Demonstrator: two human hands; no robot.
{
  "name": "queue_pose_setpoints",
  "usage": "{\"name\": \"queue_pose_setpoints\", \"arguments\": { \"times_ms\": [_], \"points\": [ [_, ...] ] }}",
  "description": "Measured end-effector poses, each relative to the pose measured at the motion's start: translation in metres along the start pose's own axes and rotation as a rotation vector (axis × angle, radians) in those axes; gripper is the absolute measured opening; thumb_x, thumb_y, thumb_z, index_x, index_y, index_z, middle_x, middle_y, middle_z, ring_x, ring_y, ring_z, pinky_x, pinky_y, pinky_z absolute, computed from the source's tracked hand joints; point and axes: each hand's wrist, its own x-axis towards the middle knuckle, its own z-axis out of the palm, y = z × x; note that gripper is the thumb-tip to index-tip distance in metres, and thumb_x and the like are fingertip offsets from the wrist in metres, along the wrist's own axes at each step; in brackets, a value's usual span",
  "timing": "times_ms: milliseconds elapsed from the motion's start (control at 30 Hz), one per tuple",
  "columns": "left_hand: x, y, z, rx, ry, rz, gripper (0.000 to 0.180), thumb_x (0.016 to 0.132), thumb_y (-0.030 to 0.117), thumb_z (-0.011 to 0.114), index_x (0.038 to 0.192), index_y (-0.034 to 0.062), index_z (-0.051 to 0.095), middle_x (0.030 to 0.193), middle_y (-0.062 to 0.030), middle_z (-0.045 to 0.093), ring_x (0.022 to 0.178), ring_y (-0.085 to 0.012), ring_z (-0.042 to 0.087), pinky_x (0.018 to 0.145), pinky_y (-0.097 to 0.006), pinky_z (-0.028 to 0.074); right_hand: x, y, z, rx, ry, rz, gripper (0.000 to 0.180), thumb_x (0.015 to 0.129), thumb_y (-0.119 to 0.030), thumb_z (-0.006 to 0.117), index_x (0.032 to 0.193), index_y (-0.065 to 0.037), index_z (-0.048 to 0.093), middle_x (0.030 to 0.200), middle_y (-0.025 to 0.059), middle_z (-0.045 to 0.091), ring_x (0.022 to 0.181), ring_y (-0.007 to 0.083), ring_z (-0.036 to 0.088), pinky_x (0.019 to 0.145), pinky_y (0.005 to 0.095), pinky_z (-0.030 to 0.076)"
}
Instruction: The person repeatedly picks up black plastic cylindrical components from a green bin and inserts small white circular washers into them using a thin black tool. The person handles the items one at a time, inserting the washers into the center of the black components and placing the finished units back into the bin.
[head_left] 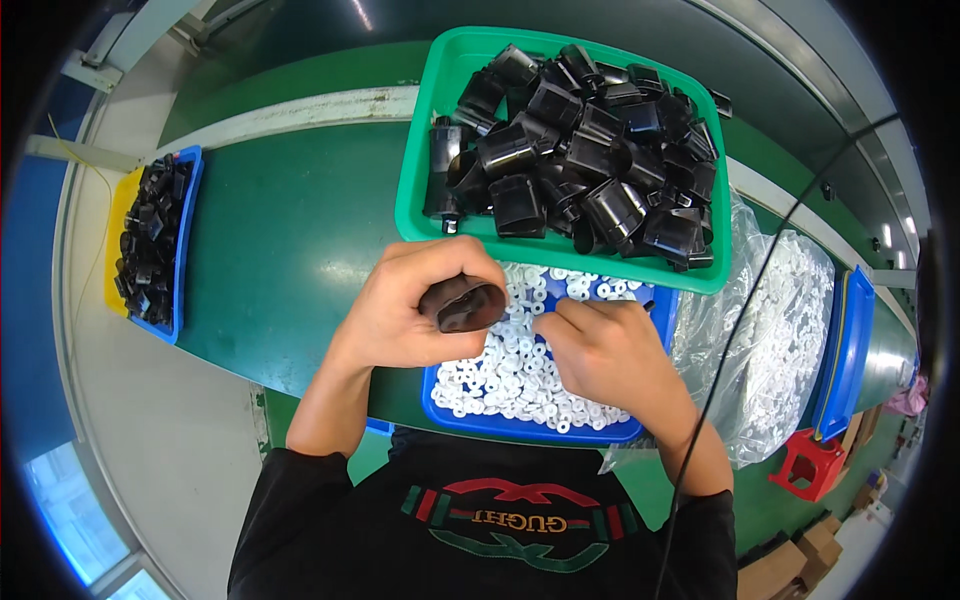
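Note:
My left hand (415, 300) is wrapped round a black plastic housing (468, 308), its hollow opening facing up toward me. Over a blue tray (432, 400) full of small white plastic rings (500, 375), my right hand (605, 350) has its fingers curled together. Its fingertips are turned down and hidden, so whatever they may pinch does not show. Just beyond both hands stands a green tray (408, 190) heaped with glossy black housings (600, 140) like the one in my left hand.
On the right lies a clear plastic bag (780, 330) of white rings, with a blue bin (850, 350) beyond it. A blue-and-yellow bin (190, 240) of black parts sits at the far left of the green table (290, 220). A red stool (808, 465) stands on the floor. A dark cable (745, 340) crosses the view.

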Motion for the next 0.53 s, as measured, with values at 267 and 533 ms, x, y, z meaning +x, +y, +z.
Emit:
{"name": "queue_pose_setpoints", "arguments": {
  "times_ms": [267, 533],
  "points": [
    [0.032, -0.01, -0.068, 0.08, 0.525, -0.108, 0.068, 0.082, 0.055, 0.06, 0.12, 0.0003, 0.051, 0.093, -0.0033, 0.053, 0.068, -0.0082, 0.044, 0.056, -0.021, 0.029, -0.01, 0.009, 0.018, -0.084, 0.04, -0.002, 0.026, 0.076, -0.021, 0.072, 0.096, -0.008, 0.064, 0.079, 0.0034, 0.055, 0.055, 0.0154, 0.063, 0.044, 0.031, 0.047],
    [0.127, -0.136, -0.167, 1.143, 0.297, -0.201, 0.053, 0.091, 0.024, 0.068, 0.136, 0.0032, 0.048, 0.129, -0.0191, 0.041, 0.112, -0.0336, 0.053, 0.099, -0.041, 0.044, -0.017, 0.017, 0.036, -0.116, 0.025, -0.063, 0.03, 0.078, -0.027, 0.073, 0.099, -0.008, 0.064, 0.082, 0.0028, 0.055, 0.053, 0.0154, 0.063, 0.042, 0.03, 0.047]
  ]
}}
